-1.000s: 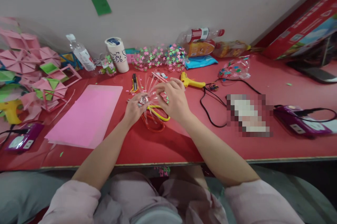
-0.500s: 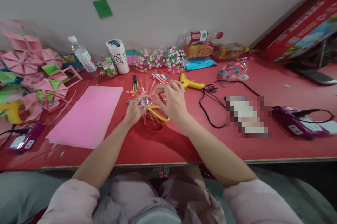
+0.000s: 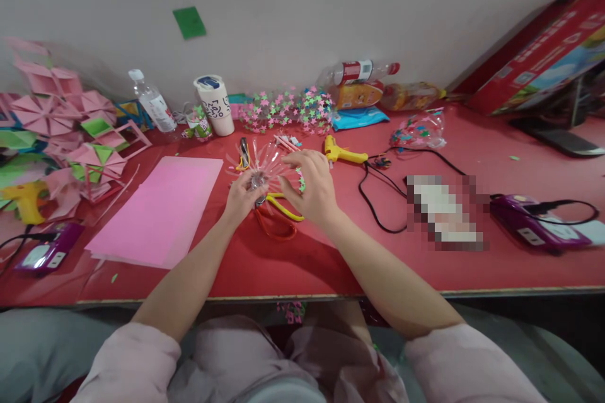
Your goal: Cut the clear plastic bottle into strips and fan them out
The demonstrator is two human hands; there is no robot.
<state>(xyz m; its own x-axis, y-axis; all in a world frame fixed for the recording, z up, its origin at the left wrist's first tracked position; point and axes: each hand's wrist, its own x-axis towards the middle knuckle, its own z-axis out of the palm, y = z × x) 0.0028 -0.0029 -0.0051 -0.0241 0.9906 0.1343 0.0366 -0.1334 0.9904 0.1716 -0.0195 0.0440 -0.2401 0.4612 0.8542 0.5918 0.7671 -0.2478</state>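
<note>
My left hand (image 3: 244, 193) is closed round the clear neck of a cut plastic bottle (image 3: 259, 180), whose thin strips fan outward. On the strips' right side hovers my right hand (image 3: 312, 185), thumb and forefinger curved and apart. Whether a fingertip touches a strip I cannot tell. Small green stars (image 3: 301, 180) show beside its palm. Beneath the bottle lie scissors with one yellow and one red handle (image 3: 282, 206), their blades partly hidden. A yellow-and-black utility knife (image 3: 243, 154) rests just behind the strips.
Pink paper sheets (image 3: 161, 210) lie to the left, near folded paper shapes (image 3: 51, 113). A yellow glue gun (image 3: 345, 151) trails a black cord on the right. Star-covered bottles (image 3: 269, 110), a white tumbler (image 3: 215, 106) and drink bottles (image 3: 359, 94) line the wall.
The bottle has turned in my left hand, and its strips fan farther left and back. My right thumb and forefinger have spread apart. The view has shifted slightly.
</note>
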